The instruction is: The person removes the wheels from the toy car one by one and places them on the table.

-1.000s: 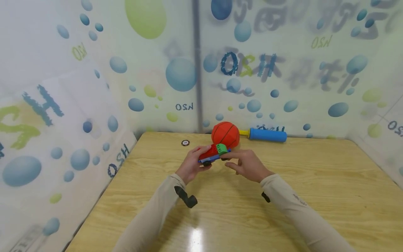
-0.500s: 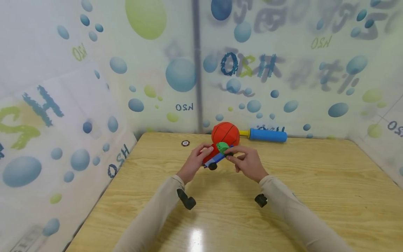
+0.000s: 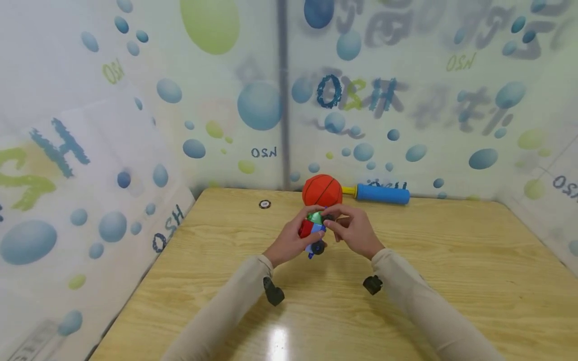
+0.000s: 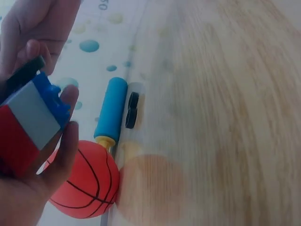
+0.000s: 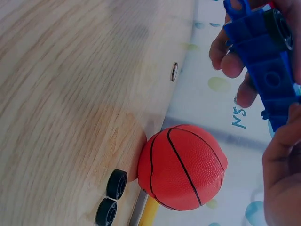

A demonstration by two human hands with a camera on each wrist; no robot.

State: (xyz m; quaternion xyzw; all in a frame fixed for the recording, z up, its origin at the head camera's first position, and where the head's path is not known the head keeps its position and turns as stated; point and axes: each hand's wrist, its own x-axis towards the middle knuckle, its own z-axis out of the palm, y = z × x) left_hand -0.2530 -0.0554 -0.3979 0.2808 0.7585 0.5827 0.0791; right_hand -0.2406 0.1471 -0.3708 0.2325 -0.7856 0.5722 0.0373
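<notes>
A toy truck with a red body, a green front and a blue chassis is held above the table, tilted. My left hand grips it around the body, thumb along its side. Its blue underside shows in the right wrist view, with one black wheel mounted near the hooked end. At the other end, my right hand pinches a second black wheel against the chassis. In the left wrist view, that dark wheel sits at the right fingertips, partly hidden.
Two loose black wheels lie on the wooden table. A small red basketball rests at the back, touching or near a blue hand pump with a yellow end. A round chip lies left. Patterned walls enclose the table.
The left hand has turned the truck from nearly level to steeply tilted, its thumb now along the near side. The right fingers, first stretched against the truck, have closed on the wheel at its front.
</notes>
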